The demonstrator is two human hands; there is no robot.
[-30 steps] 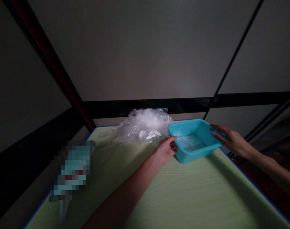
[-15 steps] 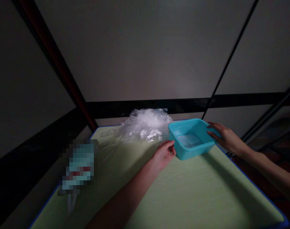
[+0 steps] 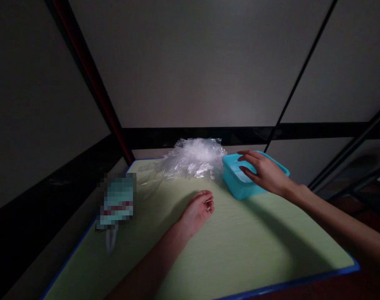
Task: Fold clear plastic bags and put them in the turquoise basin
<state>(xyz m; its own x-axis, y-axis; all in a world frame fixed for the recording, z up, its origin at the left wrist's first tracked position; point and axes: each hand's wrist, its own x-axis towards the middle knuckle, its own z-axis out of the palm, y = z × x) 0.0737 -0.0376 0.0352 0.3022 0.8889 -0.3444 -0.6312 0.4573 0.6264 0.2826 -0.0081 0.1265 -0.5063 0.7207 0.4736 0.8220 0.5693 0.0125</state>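
Note:
A turquoise plastic tub (image 3: 236, 183) stands at the far right of a pale green table (image 3: 233, 250). My right hand (image 3: 264, 173) hovers over the tub's opening with its fingers stretched out and pointing left; it holds nothing. My left hand (image 3: 197, 210) rests on the table in front of the tub, a little to its left, with the fingers loosely curled and nothing visible in them. A heap of crumpled clear plastic (image 3: 192, 160) lies at the table's far edge, just left of the tub.
A blurred-out packet (image 3: 117, 202) lies at the table's left edge. The table has a blue rim, and its near edge (image 3: 286, 285) shows at the bottom right. Grey wall panels with dark frames and a reddish post (image 3: 96, 87) stand behind it.
Both hands have let go of the tub. My left hand drew back onto the table, and my right hand moved from the tub's right rim to above its opening.

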